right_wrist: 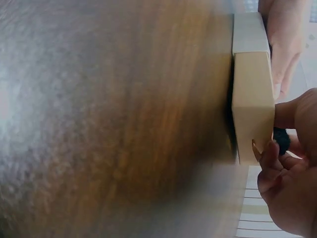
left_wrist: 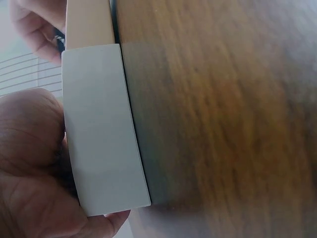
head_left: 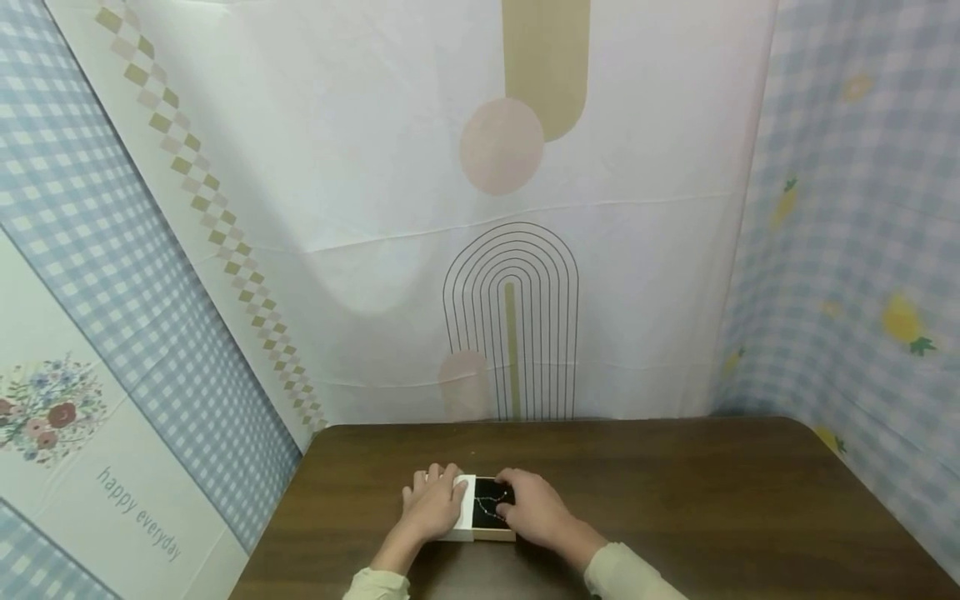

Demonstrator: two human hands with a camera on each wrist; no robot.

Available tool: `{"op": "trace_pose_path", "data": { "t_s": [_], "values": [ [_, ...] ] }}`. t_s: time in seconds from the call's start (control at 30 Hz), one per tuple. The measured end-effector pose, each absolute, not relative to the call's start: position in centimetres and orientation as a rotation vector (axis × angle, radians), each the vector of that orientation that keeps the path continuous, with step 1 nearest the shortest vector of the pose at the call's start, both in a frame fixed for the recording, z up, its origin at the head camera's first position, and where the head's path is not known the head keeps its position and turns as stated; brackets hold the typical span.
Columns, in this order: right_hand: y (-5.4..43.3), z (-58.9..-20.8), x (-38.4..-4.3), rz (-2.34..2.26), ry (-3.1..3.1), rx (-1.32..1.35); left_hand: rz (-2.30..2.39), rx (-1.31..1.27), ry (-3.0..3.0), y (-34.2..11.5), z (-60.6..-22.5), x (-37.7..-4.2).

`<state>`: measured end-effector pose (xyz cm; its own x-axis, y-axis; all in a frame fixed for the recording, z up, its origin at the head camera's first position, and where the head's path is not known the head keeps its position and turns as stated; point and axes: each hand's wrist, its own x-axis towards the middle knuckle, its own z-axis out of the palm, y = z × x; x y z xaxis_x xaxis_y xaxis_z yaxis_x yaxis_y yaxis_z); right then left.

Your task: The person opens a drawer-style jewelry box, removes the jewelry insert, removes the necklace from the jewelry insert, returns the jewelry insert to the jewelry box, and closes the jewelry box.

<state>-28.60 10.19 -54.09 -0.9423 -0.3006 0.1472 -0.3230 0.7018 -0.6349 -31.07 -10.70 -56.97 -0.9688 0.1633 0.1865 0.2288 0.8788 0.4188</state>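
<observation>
A slide-out jewelry box lies on the table, its white sleeve [head_left: 467, 515] on the left and its tan drawer [head_left: 495, 536] pulled partway out to the right. Black padding [head_left: 483, 490] lines the drawer, and a thin chain with small beads [head_left: 491, 499] rests on it. My left hand [head_left: 435, 507] grips the sleeve, fingers over its far side and left end. At the drawer's right end, my right hand [head_left: 536, 507] pinches a dark edge of the padding [right_wrist: 282, 141], which rises above the rim in the right wrist view. The palm hides that end from above.
The dark brown wooden table [head_left: 675, 492] extends on both sides of the box. Behind it hangs a white patterned cloth [head_left: 375, 333]. Blue checked cloths flank the table, the right one [head_left: 847, 250] printed with yellow fruit.
</observation>
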Motion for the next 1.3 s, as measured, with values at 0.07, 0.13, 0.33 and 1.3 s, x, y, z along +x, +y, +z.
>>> {"op": "trace_pose_path", "data": {
  "t_s": [0.07, 0.13, 0.33, 1.3],
  "values": [
    [10.3, -54.0, -28.8, 1.191, -2.845, 0.508, -0.684, -0.298, -2.905, -10.7, -57.0, -31.0],
    [10.4, -53.9, -28.9, 1.308, -2.812, 0.486, -0.696, -0.295, -2.904, -10.6, -56.9, -30.9],
    [10.7, -53.7, -28.9, 1.576, -2.722, 0.429, -0.726, -0.289, -2.910, -10.5, -56.7, -30.6],
    [12.9, -51.2, -28.5, 2.070, -2.412, 0.140, -0.738, -0.305, -2.919, -10.6, -56.3, -30.7]
  ]
}}
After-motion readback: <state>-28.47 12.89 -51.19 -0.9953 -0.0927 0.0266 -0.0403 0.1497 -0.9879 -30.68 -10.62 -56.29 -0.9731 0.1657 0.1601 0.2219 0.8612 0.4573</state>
